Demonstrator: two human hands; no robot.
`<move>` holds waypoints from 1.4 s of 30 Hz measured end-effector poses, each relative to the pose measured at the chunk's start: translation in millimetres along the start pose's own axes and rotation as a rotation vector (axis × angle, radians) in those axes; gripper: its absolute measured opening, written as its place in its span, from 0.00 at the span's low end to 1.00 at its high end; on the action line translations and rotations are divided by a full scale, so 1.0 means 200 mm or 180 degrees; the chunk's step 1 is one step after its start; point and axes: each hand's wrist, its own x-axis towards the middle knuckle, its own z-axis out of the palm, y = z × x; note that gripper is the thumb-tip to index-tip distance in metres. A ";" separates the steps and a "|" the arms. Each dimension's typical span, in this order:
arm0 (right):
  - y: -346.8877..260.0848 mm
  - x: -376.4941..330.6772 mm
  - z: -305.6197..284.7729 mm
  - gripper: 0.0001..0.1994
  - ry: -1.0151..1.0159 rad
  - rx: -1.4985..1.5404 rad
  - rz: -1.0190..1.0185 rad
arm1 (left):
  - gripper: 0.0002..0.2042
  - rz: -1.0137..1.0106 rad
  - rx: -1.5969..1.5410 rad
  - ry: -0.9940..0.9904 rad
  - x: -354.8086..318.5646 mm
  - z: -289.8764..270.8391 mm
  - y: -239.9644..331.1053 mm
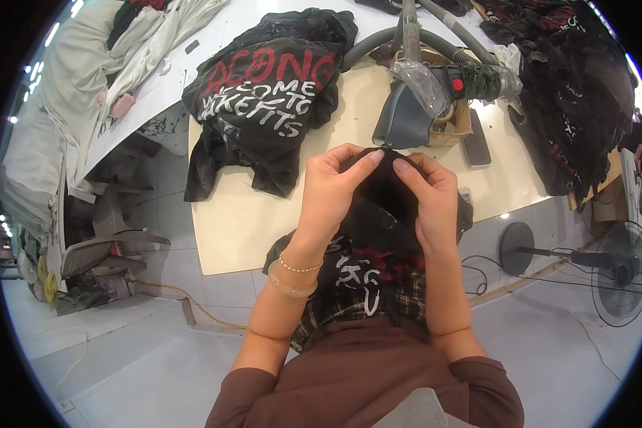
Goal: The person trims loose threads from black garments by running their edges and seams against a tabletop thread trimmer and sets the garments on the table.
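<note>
A black garment (384,207) with red and white lettering hangs from both my hands and drapes down over my lap. My left hand (339,182) pinches its upper edge between thumb and fingers. Close beside it, my right hand (433,189) pinches the same edge, thumb on top. The two thumbs are a little apart, with a stretch of black cloth between them. Just beyond my fingertips stands a machine with a dark blue-grey base (406,120), partly wrapped in clear plastic.
A heap of black printed garments (264,107) lies on the cream table (217,235) at left; more dark garments (571,93) are piled at right. A dark phone-like slab (476,146) lies near the machine. Pale cloth (57,107) hangs far left. A fan (620,274) is at right.
</note>
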 end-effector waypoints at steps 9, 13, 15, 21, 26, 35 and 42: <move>0.05 0.03 -0.07 0.10 -0.0276 0.0860 0.0807 | 0.07 0.0055 -0.0180 0.0336 -0.04 0.00 -0.02; 0.04 0.05 -0.04 0.12 -0.0300 0.1049 0.0861 | 0.07 0.0163 -0.0260 0.0480 -0.04 0.01 -0.02; 0.05 0.06 -0.04 0.11 -0.0249 0.1082 0.0816 | 0.07 0.0145 -0.0258 0.0474 -0.04 0.02 -0.02; 0.05 0.06 -0.10 0.11 -0.0256 0.1093 0.0834 | 0.06 0.0063 -0.0180 0.0369 -0.04 0.03 -0.03; 0.02 0.05 -0.09 0.10 -0.0265 0.1226 0.0961 | 0.06 0.0039 -0.0161 0.0354 -0.03 0.04 -0.03; 0.02 0.02 -0.11 0.11 -0.0136 0.1364 0.1093 | 0.07 -0.0206 -0.0268 0.0280 -0.02 0.05 0.01; 0.00 0.01 -0.15 0.10 -0.0426 0.0908 0.0779 | 0.06 -0.0076 0.0506 -0.0123 -0.02 0.00 -0.02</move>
